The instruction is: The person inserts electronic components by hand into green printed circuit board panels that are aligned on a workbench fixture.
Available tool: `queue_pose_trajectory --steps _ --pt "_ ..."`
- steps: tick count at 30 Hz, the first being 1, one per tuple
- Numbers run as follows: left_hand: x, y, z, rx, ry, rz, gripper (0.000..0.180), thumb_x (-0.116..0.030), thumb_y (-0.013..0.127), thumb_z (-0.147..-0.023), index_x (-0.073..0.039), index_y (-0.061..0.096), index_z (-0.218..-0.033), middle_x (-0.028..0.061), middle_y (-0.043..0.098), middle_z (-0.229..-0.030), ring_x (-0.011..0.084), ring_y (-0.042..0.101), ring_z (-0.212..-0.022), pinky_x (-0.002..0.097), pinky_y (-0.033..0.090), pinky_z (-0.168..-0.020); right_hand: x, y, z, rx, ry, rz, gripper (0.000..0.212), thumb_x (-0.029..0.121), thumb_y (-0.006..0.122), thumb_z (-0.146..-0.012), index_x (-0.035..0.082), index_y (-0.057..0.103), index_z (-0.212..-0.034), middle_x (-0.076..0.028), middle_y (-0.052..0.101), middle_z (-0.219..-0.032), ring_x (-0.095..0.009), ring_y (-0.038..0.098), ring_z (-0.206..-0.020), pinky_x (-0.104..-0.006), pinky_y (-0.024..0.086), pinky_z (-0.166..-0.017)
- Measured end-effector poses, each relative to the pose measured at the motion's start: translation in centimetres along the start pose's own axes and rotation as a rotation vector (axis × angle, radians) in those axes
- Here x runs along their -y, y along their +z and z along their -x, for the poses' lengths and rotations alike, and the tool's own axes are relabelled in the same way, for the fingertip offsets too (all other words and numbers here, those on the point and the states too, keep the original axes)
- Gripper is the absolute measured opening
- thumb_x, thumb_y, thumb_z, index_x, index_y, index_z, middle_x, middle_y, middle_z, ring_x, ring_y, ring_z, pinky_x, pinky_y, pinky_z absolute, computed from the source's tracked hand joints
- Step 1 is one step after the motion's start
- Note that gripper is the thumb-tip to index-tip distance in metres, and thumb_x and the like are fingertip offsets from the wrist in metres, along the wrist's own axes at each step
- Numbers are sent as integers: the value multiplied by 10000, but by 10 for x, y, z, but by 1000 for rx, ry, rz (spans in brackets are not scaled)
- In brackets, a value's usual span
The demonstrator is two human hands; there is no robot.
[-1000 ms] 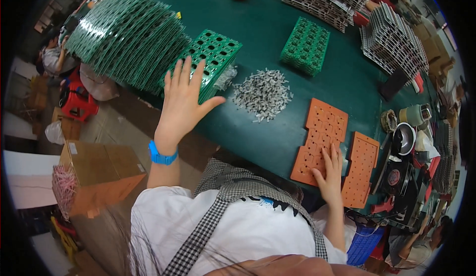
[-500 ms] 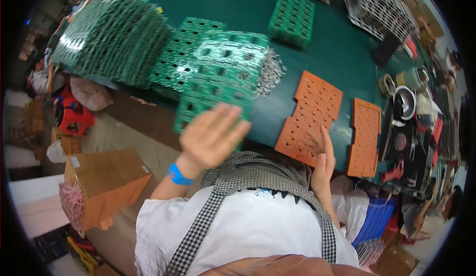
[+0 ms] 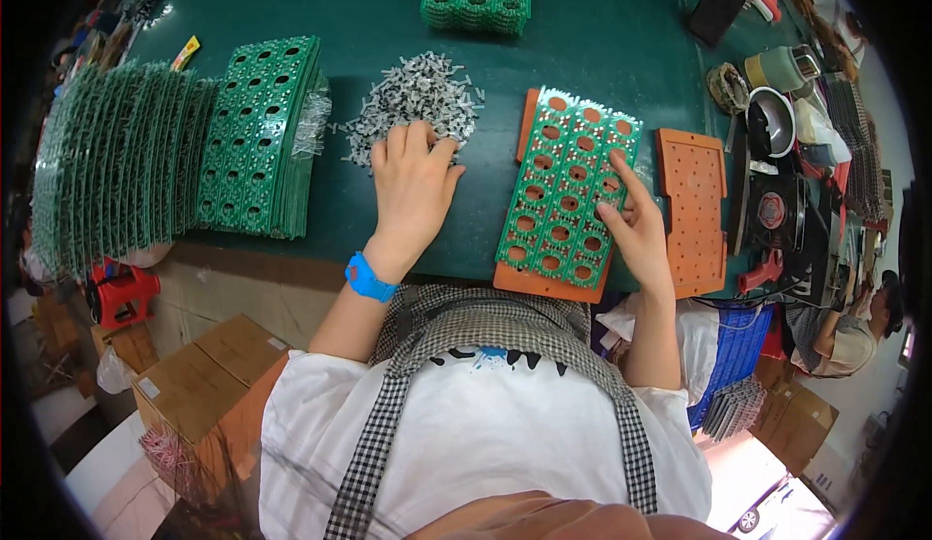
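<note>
At the far left, a fanned row of green boards is leaning along the edge of the dark green surface, and a flat stack of green perforated boards is lying just beside it. Next along, the left hand is resting palm down, fingers curled, on the near edge of a heap of small grey metal parts; I cannot tell whether it is pinching any. The heap is lying directly beyond its fingertips, well nearer this hand than the other. To the right, a single green board is lying on an orange tray, its long axis running away from the person. The right hand is steadying that board's right edge with spread fingers. A second orange tray is lying just beside it.
</note>
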State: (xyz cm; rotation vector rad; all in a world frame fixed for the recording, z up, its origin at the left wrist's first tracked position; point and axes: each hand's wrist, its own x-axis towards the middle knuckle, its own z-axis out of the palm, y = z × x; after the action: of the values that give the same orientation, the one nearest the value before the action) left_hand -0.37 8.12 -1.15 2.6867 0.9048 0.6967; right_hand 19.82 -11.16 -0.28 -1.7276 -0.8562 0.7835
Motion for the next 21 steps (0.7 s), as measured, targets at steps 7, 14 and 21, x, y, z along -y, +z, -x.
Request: queue_pose_trajectory --steps 7,14,21 --pt "5 14 -2 -21 -71 -42 115 -111 703 -754 -105 635 -847 36 521 -893 252 488 -896 395 360 -799 30 -4 -4 47 191 586 527 129 701 -811 107 537 -1311 -55 488 -609 -121 478 -515 -286 396 -502" --pt "10 19 -3 -71 -46 -5 162 -105 701 -742 -112 603 -870 33 541 -976 237 491 -961 395 356 -847 49 39 -26 119 -412 1100 638 276 714 -785 156 475 -1364 -145 433 -1376 -325 435 -1261 -514 373 -989" --pt "2 9 6 -63 -353 680 139 -25 678 -808 -22 630 -939 56 625 -832 178 585 -727 292 459 -641 20 40 -41 421 -397 1035 736 388 673 -798 134 379 -1424 -105 247 -1528 -347 179 -1420 -596 153 -1100"
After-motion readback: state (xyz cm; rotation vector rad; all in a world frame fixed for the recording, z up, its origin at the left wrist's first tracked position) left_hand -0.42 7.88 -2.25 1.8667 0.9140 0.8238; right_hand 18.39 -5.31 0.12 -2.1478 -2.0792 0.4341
